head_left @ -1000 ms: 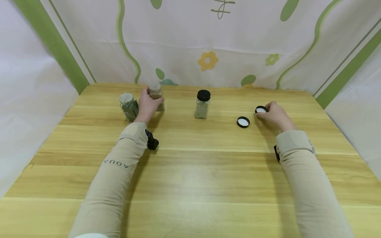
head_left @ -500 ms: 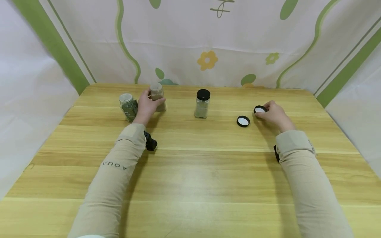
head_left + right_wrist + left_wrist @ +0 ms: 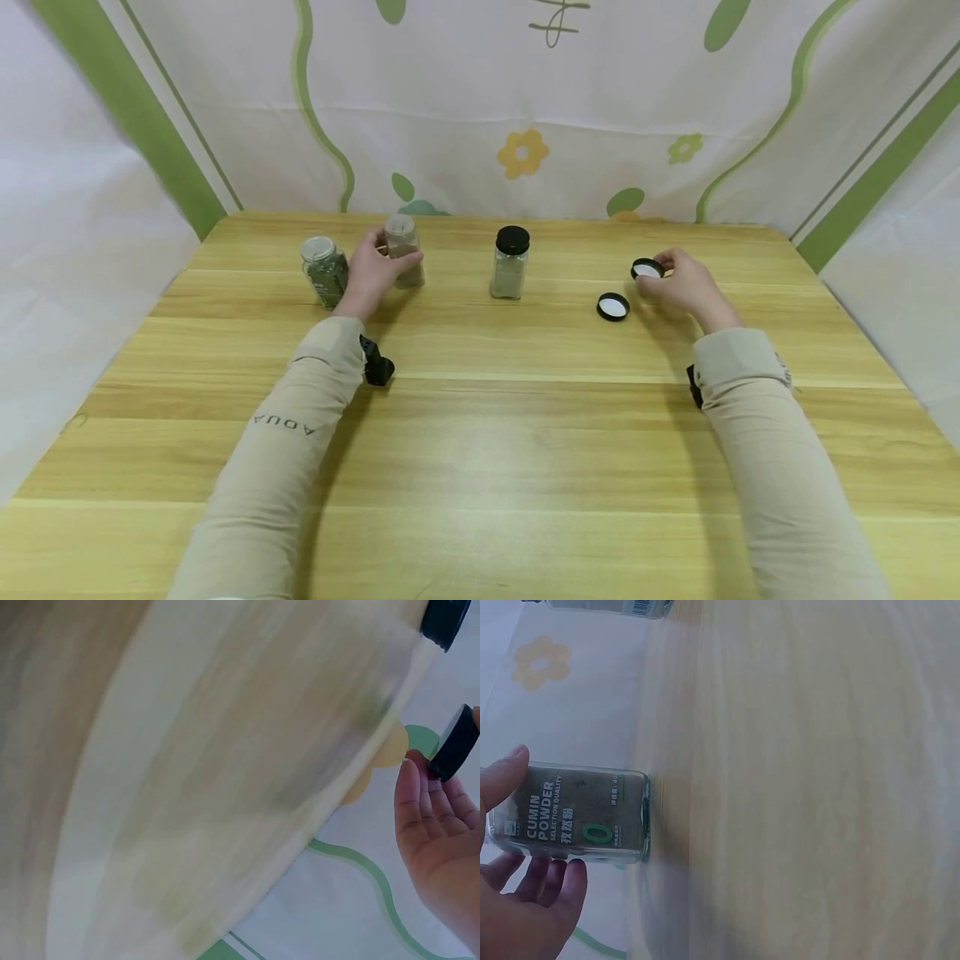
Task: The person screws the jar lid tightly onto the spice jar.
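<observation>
My left hand (image 3: 371, 271) grips a glass jar of cumin powder (image 3: 585, 810), thumb on one side and fingers on the other. The jar stands upright near the table's back edge, without its black cap. In my right hand (image 3: 686, 283) a black lid (image 3: 647, 270) is pinched by its rim, white lining toward the head camera. The right wrist view shows that lid (image 3: 455, 742) between thumb and fingertips. A second black lid (image 3: 613, 307) lies lining up on the table, just left of and nearer than the right hand.
An uncapped jar of green dried herbs (image 3: 327, 275) stands left of my left hand. A jar with a black lid (image 3: 509, 271) stands between the hands. Behind the wooden table (image 3: 487, 467) hangs a patterned curtain (image 3: 450, 92).
The left hand has moved the cumin jar slightly right and nearer. The right hand has lifted its lid a little and shifted it left. The other jars and the second lid have stayed put.
</observation>
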A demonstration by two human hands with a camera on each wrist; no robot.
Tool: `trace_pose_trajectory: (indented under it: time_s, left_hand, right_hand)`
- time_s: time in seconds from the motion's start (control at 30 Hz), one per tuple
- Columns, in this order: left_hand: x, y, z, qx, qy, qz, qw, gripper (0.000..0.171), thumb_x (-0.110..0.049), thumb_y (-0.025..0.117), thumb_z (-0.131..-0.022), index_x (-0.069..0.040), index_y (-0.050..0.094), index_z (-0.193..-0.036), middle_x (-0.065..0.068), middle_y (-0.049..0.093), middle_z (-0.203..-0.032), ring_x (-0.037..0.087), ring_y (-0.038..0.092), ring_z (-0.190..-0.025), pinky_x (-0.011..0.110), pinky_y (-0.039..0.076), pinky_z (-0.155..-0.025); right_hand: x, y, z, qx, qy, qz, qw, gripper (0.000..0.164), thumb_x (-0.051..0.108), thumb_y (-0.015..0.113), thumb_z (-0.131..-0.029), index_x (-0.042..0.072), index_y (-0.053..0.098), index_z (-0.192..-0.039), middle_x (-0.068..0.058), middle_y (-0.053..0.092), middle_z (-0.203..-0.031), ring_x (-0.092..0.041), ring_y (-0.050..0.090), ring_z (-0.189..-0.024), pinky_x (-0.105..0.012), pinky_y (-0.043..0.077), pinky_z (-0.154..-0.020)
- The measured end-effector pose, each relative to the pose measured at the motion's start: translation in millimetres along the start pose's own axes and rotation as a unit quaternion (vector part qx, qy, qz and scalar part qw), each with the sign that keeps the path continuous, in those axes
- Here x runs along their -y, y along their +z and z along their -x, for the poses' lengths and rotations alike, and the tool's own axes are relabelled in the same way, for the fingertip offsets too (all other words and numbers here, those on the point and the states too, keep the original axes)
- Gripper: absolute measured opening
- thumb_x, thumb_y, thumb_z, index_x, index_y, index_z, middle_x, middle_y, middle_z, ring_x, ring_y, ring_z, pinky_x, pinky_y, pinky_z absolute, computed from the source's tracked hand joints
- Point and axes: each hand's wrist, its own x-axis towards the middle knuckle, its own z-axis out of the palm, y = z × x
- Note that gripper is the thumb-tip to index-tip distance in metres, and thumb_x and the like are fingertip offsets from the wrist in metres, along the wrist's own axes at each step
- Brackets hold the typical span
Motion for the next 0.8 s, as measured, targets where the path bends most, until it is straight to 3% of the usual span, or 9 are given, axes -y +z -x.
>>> trace_pose_trajectory:
  time_s: [0.2,0.6,0.8]
  left_hand:
    - [1.4,-4.0,2.2,0.023,0.008,0.012,0.9996,0.070,-0.018,0.068,-0.089,-0.006,0.031,-0.147,0.015,0.038,-0.149,0.028,0.037,-0.139,0.041,0.032,-0.115]
    - [3.5,-2.4,3.5,-0.004,0.018,0.013,0.9998,0.063,-0.021,0.073,-0.086,-0.004,0.043,-0.139,0.016,0.047,-0.141,0.028,0.046,-0.129,0.040,0.039,-0.109]
    - [3.5,-0.4,4.3,0.006,0.019,0.021,0.9996,0.068,-0.023,0.075,-0.083,-0.006,0.042,-0.140,0.015,0.048,-0.141,0.027,0.044,-0.131,0.040,0.039,-0.110]
  right_hand:
    - [4.0,1.3,-1.0,-0.008,-0.005,-0.016,1.000,0.072,0.038,0.054,-0.095,-0.008,0.026,-0.143,-0.034,0.032,-0.143,-0.047,0.035,-0.128,-0.057,0.034,-0.105]
    - [16.9,3.5,-3.5,-0.025,-0.027,-0.028,0.999,0.072,0.038,0.056,-0.094,-0.006,0.028,-0.144,-0.031,0.035,-0.144,-0.044,0.038,-0.129,-0.055,0.038,-0.103]
    - [24.7,5.4,-2.9,-0.024,-0.034,-0.043,0.998,0.070,0.037,0.056,-0.094,-0.005,0.030,-0.144,-0.029,0.037,-0.142,-0.042,0.041,-0.128,-0.053,0.041,-0.101]
